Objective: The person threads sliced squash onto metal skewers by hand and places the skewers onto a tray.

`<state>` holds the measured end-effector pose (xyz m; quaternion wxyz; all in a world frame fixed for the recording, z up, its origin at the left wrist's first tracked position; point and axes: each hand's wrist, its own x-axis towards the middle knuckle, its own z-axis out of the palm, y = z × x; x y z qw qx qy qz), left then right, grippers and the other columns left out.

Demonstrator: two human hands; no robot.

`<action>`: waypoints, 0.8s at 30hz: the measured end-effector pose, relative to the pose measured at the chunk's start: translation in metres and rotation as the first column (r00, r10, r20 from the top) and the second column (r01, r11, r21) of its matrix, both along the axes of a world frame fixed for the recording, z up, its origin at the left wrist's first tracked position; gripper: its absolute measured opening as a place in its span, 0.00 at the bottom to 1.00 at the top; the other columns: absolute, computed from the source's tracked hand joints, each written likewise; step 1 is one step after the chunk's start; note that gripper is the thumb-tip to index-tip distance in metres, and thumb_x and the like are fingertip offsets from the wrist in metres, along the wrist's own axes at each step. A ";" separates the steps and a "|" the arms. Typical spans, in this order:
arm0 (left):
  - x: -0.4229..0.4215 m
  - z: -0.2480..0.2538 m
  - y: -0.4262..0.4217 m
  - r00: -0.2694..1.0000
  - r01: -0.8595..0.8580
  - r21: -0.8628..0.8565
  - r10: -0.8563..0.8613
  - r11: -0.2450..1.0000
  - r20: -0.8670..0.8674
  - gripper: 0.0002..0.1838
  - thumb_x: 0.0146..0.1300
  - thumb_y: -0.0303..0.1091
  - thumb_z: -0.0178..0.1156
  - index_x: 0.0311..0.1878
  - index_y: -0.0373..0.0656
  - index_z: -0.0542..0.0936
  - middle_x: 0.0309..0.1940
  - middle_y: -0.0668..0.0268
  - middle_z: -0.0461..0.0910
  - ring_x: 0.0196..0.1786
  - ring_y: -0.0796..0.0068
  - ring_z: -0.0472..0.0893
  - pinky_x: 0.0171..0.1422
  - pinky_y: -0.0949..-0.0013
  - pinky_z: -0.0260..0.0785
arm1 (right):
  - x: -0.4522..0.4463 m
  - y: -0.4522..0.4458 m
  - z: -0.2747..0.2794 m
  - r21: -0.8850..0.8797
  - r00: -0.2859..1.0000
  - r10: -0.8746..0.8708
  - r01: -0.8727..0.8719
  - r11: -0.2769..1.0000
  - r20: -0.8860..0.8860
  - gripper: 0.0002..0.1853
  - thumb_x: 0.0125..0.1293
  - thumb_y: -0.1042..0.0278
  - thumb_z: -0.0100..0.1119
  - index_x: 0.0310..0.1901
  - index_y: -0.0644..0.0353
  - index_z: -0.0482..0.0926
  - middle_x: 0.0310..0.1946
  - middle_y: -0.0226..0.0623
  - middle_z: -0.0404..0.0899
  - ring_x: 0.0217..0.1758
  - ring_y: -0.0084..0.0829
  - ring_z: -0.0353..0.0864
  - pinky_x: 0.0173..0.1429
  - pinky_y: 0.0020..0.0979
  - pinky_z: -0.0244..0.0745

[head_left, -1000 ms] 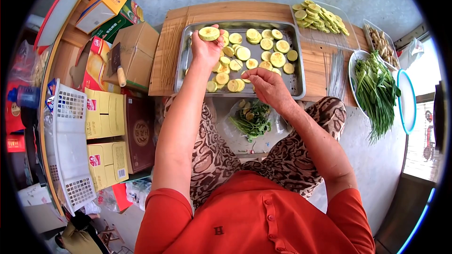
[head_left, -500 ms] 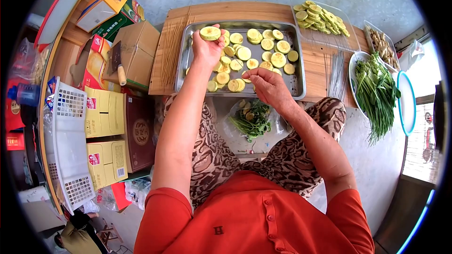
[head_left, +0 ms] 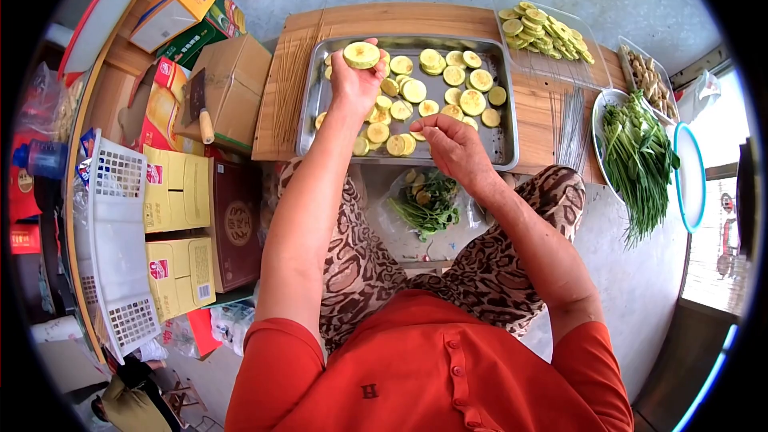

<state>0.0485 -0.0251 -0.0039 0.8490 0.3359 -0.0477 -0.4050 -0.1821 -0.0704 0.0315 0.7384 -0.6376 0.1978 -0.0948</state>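
Observation:
A metal tray on the wooden board holds many round, pale green-yellow vegetable slices. Above its left part, my left hand is palm up with its fingers curled round a thick slice. My right hand is over the tray's front edge, thumb and forefinger pinched together. What the pinch holds is too thin to make out; a faint thin line seems to run from it toward the slices.
Thin wooden sticks lie left of the tray, metal skewers right of it. Further right are a clear container of slices and a bowl of greens. A knife rests by cardboard boxes at left.
My left hand has shifted slightly to the right with the slice. My right hand has stayed almost in place, still pinched.

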 end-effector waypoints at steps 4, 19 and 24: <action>-0.003 0.000 -0.002 0.999 0.022 0.000 -0.022 1.000 0.024 0.24 0.63 0.43 0.36 0.44 0.32 0.75 0.29 0.54 0.76 0.24 0.68 0.70 0.28 0.70 0.64 | 0.003 0.002 0.000 -0.050 1.000 -0.025 0.026 0.998 0.019 0.10 0.70 0.68 0.47 0.42 0.59 0.79 0.18 0.15 0.62 0.19 0.10 0.55 0.23 0.17 0.52; -0.018 -0.001 -0.004 0.991 0.087 0.016 -0.088 0.996 0.099 0.25 0.64 0.46 0.35 0.44 0.34 0.74 0.29 0.56 0.76 0.25 0.70 0.71 0.29 0.71 0.64 | 0.009 0.003 -0.001 0.060 0.998 -0.053 0.051 0.997 0.022 0.10 0.70 0.68 0.46 0.42 0.60 0.78 0.16 0.15 0.60 0.16 0.10 0.55 0.20 0.17 0.49; -0.025 -0.004 -0.008 0.986 0.104 0.017 -0.106 0.994 0.129 0.25 0.65 0.47 0.35 0.44 0.35 0.75 0.29 0.57 0.77 0.26 0.71 0.72 0.29 0.71 0.64 | 0.013 0.003 -0.002 0.122 0.994 -0.095 0.088 0.989 0.047 0.10 0.70 0.68 0.47 0.43 0.61 0.77 0.15 0.14 0.59 0.15 0.10 0.54 0.18 0.17 0.48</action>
